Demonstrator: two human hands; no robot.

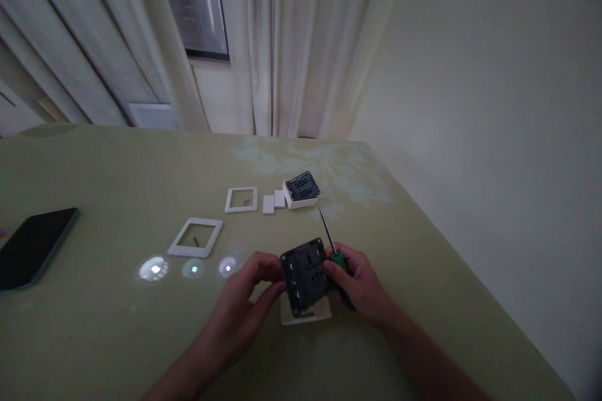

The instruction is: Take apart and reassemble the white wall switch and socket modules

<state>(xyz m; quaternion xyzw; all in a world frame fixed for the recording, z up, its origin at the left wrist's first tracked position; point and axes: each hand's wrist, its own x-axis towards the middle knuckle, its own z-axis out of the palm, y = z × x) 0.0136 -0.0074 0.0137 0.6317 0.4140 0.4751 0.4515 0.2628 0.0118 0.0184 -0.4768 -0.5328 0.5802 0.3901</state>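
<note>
The black module, face up above the white plate, long axis near-to-far, sits pinched between left hand and right hand.

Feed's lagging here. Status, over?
Left hand, right hand on module. Right also holds screwdriver. Plate beneath it; frames lie apart.

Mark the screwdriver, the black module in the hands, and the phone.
screwdriver [337, 258], head view, top of the green handle
black module [305, 276], head view, middle of its dark face
phone [32, 245], head view, centre of its dark screen
</note>
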